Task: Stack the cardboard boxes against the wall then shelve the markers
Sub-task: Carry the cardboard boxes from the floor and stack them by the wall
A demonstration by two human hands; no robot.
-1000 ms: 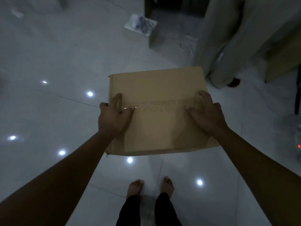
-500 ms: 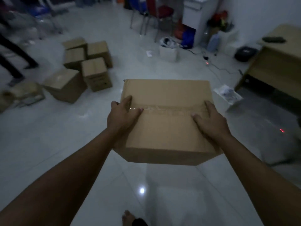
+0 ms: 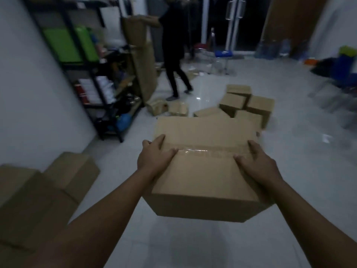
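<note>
The view has swung round: a black shelf rack (image 3: 92,78) and wall-side boxes (image 3: 38,192) now appear left.

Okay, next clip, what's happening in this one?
A person carries a taped cardboard box off the floor, left hand and right hand gripping its sides. Boxes by the wall sit at lower left; a loose pile lies ahead. Another person stands near the shelf.
</note>
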